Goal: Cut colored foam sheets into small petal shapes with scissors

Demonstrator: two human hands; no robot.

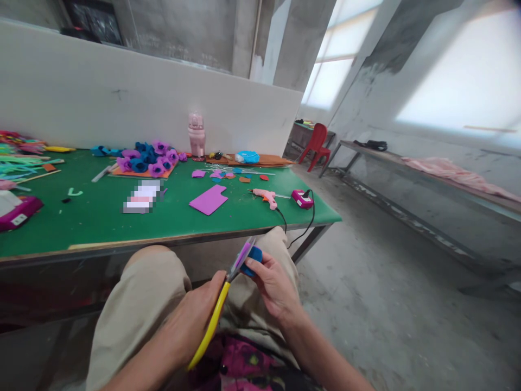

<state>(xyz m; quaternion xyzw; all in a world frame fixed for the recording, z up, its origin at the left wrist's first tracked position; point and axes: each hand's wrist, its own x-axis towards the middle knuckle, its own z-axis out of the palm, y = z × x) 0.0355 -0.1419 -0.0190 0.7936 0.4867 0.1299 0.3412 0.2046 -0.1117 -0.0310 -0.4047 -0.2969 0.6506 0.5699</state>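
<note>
Above my lap, my left hand (pixel 199 309) is closed round the yellow-handled scissors (pixel 215 317), whose blades point up and to the right. A purple piece (pixel 244 252) lies along the blades. My right hand (pixel 271 279) pinches a blue piece (pixel 253 260) between thumb and fingers, right beside the blades. The scissor tips overlap the pieces, so whether the blades touch the blue one cannot be made out. On the green table (pixel 179 225) lies a purple sheet (pixel 209 200) with a notched corner, beyond my hands.
A pink glue gun (pixel 265 197) and a magenta box (pixel 302 199) with a black cord lie at the table's right. Purple and blue flowers (pixel 148 158), a pink bottle (pixel 197 137) and small scraps stand or lie further back. A red chair (pixel 317 144) is behind.
</note>
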